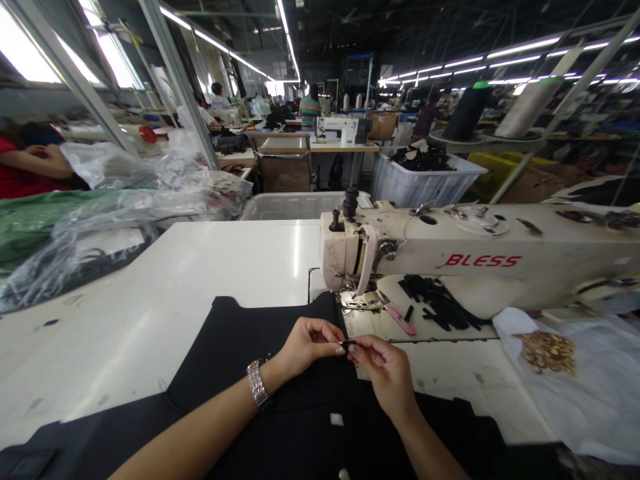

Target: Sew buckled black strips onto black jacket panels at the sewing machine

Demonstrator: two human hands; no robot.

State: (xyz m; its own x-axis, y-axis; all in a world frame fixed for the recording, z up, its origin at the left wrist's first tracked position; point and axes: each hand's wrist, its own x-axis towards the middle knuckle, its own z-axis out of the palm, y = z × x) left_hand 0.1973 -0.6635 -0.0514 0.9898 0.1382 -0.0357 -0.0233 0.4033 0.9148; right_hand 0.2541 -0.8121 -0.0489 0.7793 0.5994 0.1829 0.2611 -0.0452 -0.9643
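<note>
Factory floor, rows of sewing stations & strip lights running back behind the BLESS machine [480,250]. Both hands are together just in front of the machine's needle end: L hand [310,347] & R hand [383,373] pinch a small black piece [347,345] between them, held up off the cloth. Too small to tell exactly what it is. Black garment [270,373] lies spread under both hands, in front of the machine, w/ a small white tag [337,419] on it just below the hands. Metal watch [257,383] on L wrist.

Right of the needle end, on the machine's bed: pink-handled snips [397,317] & next to them a heap of black strips [440,303]. Further right of the machine's front edge, a white plastic sheet [547,380] w/ a pile of gold bits [547,352] on it. Desk [125,320] runs left of the machine, white top, w/ bagged goods in clear plastic [100,227] along its far edge. Co-worker's red sleeve [35,160] beyond those bags. Directly behind the machine, a clear tub [295,207]; a white bin [425,177] of black cloth behind it to the right; further back, another sewing machine [343,130] on its own desk, empty chair [283,163] in front.
</note>
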